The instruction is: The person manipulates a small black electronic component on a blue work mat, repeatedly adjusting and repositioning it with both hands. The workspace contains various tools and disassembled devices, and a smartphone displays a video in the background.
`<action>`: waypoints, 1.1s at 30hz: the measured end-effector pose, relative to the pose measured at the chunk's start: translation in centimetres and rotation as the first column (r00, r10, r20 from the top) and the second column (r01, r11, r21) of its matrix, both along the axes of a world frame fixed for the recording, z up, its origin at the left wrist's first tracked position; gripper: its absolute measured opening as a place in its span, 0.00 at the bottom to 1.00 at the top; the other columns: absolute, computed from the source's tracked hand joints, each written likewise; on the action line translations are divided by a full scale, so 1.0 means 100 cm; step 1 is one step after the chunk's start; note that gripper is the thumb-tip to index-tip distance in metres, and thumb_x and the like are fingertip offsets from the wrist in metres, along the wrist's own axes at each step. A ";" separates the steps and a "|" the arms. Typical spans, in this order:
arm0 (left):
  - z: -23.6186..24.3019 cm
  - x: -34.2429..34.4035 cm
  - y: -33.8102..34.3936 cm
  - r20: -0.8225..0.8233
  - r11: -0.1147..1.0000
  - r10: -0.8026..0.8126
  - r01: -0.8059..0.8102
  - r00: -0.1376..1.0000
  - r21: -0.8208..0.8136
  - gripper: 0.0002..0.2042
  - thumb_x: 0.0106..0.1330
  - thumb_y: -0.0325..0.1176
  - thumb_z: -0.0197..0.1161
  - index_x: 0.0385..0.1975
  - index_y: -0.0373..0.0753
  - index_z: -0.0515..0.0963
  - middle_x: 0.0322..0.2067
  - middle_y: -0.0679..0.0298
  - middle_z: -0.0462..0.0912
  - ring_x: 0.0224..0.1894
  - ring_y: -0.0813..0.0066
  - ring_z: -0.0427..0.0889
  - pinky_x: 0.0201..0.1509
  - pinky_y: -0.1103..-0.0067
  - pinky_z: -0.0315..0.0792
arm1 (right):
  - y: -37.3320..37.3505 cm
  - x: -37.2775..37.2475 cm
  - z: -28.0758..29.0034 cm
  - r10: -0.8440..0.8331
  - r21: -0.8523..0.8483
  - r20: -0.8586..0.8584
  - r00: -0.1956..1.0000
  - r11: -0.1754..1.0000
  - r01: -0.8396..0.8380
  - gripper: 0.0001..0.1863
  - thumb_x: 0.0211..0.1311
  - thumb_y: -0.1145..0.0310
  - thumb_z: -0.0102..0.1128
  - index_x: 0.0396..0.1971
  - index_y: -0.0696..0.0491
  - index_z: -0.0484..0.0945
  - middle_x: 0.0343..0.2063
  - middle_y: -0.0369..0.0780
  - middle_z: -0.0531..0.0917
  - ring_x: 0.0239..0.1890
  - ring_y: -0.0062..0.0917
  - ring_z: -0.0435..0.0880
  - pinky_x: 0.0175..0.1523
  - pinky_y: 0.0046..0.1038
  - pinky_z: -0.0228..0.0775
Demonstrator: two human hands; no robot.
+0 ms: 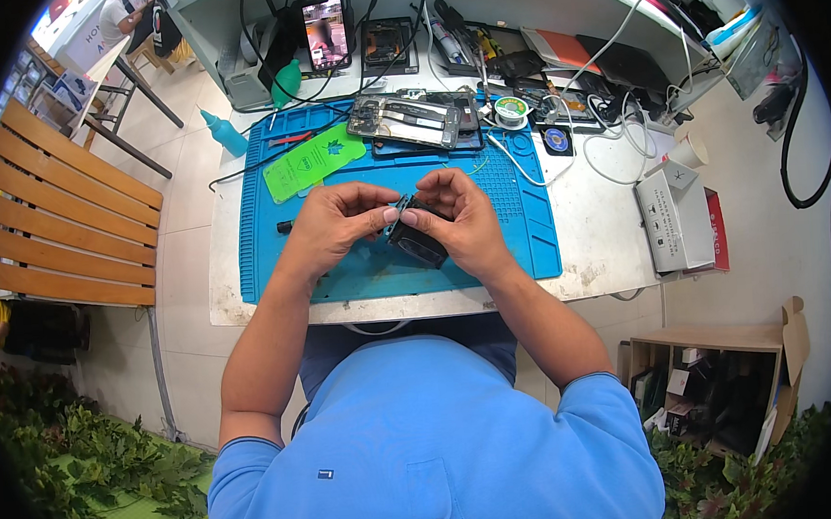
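Observation:
Above the blue repair mat, both hands meet around a small black boxy device, tilted, with a rounded front part. My right hand grips it from the right, thumb on its upper face. At its upper left edge sits a thin, greenish piece like a circuit board, which my left hand pinches between thumb and fingertips. Whether that piece is joined to the device I cannot tell. Beside my left hand a short black cylindrical piece lies on the mat.
Behind the hands lie a bright green packet, an opened phone and a solder spool. A lit phone stands at the back among hanging cables. A blue bottle is at left, a white box at right.

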State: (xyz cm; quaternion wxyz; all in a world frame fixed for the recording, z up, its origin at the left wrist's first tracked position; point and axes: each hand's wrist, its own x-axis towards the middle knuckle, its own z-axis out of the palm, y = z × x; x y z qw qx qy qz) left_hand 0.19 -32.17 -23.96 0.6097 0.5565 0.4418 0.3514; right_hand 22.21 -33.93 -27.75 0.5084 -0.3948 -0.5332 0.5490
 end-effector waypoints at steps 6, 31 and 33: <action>0.000 0.000 -0.001 0.004 1.000 -0.016 0.016 1.000 -0.007 0.15 0.64 0.34 0.77 0.47 0.34 0.87 0.37 0.64 0.89 0.35 0.82 0.84 0.39 0.83 0.78 | 0.001 0.001 0.000 0.018 -0.012 -0.023 1.000 1.000 -0.018 0.24 0.61 0.70 0.77 0.52 0.58 0.74 0.44 0.40 0.83 0.50 0.21 0.82 0.58 0.26 0.76; 0.001 0.001 -0.001 0.010 1.000 0.000 -0.001 1.000 0.013 0.15 0.63 0.34 0.77 0.46 0.32 0.87 0.36 0.63 0.89 0.34 0.81 0.84 0.39 0.83 0.78 | 0.002 0.000 0.000 0.068 -0.063 -0.125 0.990 0.995 -0.076 0.21 0.63 0.72 0.75 0.52 0.59 0.75 0.43 0.41 0.86 0.47 0.20 0.86 0.55 0.23 0.78; 0.001 0.001 -0.002 0.013 1.000 0.004 -0.004 1.000 0.020 0.15 0.64 0.34 0.77 0.46 0.32 0.87 0.35 0.63 0.89 0.33 0.82 0.83 0.39 0.83 0.78 | 0.001 0.000 0.001 0.067 -0.066 -0.123 0.990 0.995 -0.076 0.22 0.63 0.72 0.75 0.53 0.59 0.75 0.43 0.41 0.86 0.47 0.20 0.86 0.54 0.23 0.78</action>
